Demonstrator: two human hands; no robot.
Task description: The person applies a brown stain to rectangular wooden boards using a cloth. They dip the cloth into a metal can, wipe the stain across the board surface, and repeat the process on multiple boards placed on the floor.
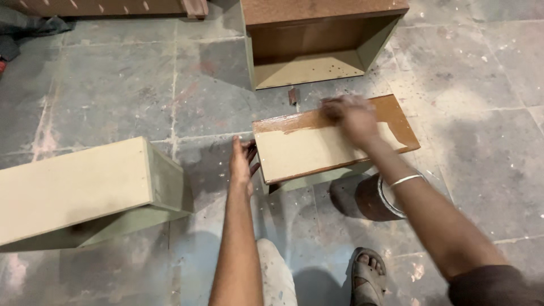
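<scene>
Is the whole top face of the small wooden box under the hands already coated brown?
No: the wooden box is brown only along its far edge and right end, while the middle under the right hand stays pale.
</scene>
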